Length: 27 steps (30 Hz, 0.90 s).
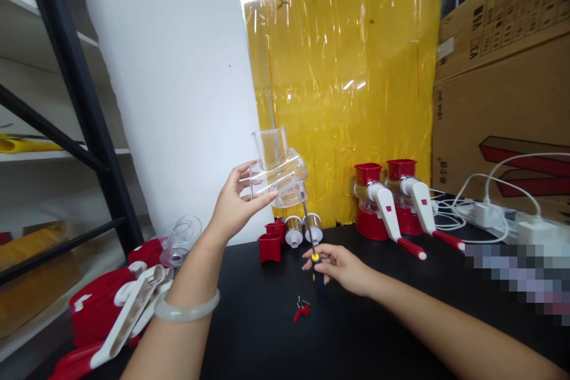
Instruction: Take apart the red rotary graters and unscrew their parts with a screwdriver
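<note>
My left hand [238,202] grips a clear plastic grater housing [280,166] from its left side, raised above the black table. A screwdriver [309,222] with a yellow and black handle is in my right hand [336,267], its shaft pointing up. The tip meets the lower right underside of the housing; the exact contact spot is too small to make out. On the table below lie several small screws [305,303] and small red plastic pieces [301,312].
Two red cups [269,248] and two drum graters [294,231] stand at the back. Assembled red and white grinders [374,208] are at right, near white cables [490,190] and a cardboard box [503,95]. Red bases [100,306] and white crank handles [129,314] lie at left.
</note>
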Available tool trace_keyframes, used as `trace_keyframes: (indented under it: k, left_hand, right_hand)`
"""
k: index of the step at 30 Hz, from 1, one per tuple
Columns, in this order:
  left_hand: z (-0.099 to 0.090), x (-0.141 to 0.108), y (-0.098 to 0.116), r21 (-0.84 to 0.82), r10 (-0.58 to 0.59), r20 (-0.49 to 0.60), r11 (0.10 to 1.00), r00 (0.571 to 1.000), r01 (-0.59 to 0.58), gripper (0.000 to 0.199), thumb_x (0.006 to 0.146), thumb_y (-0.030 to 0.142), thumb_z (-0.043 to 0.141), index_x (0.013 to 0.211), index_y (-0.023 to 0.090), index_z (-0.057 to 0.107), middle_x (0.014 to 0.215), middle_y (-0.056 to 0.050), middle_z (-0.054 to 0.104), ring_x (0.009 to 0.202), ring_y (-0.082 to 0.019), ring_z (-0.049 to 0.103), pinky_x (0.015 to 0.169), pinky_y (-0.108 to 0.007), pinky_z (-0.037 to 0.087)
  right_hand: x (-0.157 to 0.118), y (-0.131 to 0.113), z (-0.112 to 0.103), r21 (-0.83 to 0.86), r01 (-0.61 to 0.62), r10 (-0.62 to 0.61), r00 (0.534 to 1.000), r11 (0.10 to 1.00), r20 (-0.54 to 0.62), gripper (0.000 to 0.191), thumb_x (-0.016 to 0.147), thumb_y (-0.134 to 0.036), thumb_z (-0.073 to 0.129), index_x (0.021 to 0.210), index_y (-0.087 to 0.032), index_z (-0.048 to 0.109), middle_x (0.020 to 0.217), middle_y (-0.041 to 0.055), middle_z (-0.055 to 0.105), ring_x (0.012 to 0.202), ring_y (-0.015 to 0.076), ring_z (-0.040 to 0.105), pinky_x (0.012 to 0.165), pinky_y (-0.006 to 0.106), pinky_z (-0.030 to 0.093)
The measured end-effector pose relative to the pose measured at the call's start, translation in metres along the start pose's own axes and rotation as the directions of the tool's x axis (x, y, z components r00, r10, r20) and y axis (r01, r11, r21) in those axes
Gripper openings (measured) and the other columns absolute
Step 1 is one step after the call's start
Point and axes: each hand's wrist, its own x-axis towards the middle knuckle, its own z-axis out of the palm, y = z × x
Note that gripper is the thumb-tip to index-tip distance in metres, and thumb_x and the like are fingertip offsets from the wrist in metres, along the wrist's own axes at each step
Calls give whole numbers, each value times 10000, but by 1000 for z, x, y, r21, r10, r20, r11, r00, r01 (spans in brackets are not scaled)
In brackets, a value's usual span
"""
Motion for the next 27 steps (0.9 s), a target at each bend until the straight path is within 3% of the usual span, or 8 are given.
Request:
trace_keyframes:
  k: [8,14,18,23,27]
  left_hand:
    - [1,1,-4,-29,-4,-8,1000,1000,4,743,626,312,845,1281,267,498,1273,-104,541,1188,-277,547,948,-471,523]
    - [2,1,0,-3,-9,-116,1000,993,9,760,605,324,852,1279,262,506,1245,-109,549,1131,-285,591,931,-479,530]
    - [1,3,-1,-74,-17,-172,997,985,4,745,643,366,823,1303,248,497,1235,-117,563,1123,-275,602,937,-457,528]
    - [-6,4,-3,42,-36,-229,998,973,47,787,588,355,856,1304,244,547,1284,-121,560,1094,-279,620,924,-446,528]
    - [-8,3,-3,30,-63,-238,997,969,72,771,583,343,857,1290,234,568,1252,-119,592,1082,-274,630,945,-443,517]
  right_hand:
    - [-1,1,0,0,8,-8,1000,1000,23,326,817,-309,644,1102,-154,620,1013,106,709,803,145,635,615,241,473]
    - [-1,-1,1,17,16,-16,1000,1000,17,334,797,-345,687,1058,-148,616,945,92,702,744,137,620,583,240,474]
    - [0,0,0,34,11,-11,1000,999,7,346,788,-351,705,1049,-144,612,937,87,699,725,123,615,581,231,480]
    - [2,5,-2,80,15,-14,1000,997,-10,392,760,-405,740,1020,-150,595,912,72,689,725,120,622,575,224,484]
    - [3,8,-3,84,15,-13,1000,996,-18,405,753,-423,749,1011,-156,589,914,65,686,721,112,620,578,216,480]
